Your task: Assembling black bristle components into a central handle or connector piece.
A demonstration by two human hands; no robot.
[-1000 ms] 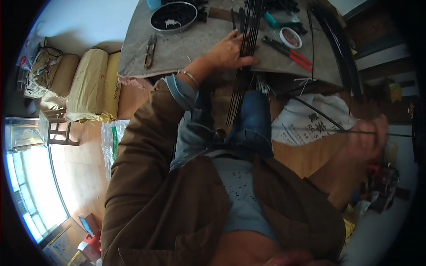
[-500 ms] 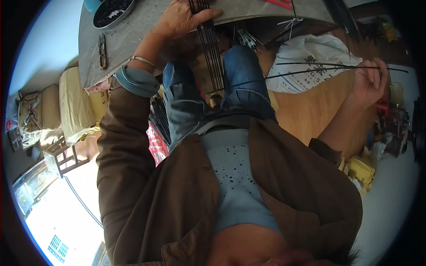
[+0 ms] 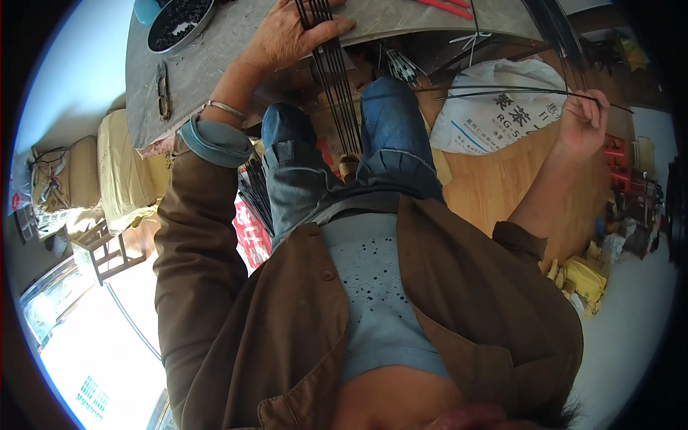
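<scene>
My left hand [image 3: 290, 36] rests at the edge of the grey table, closed round a bundle of thin black rods [image 3: 334, 89]. The rods run from the tabletop down between my knees, side by side and slightly fanned. Out to the right, my right hand [image 3: 585, 122] is closed on a couple of long, thin black rods [image 3: 512, 92]. These lie roughly level, their far ends reaching left over my knee and the white sack, where they blur. Their short ends stick out past my fingers on the right.
On the grey table [image 3: 208, 72] are a round pan of small black pieces [image 3: 179, 25], dark-handled snips [image 3: 164, 89] and a red-handled tool [image 3: 444, 7]. A printed white sack [image 3: 494, 118] lies on the wooden floor. More black rods [image 3: 552, 29] stand at the upper right. Wrapped packages [image 3: 125, 161] line the left.
My right hand has moved up and a little left, and its rods have swung from slanting to nearly level. My left hand still holds the bundle, shifted only slightly.
</scene>
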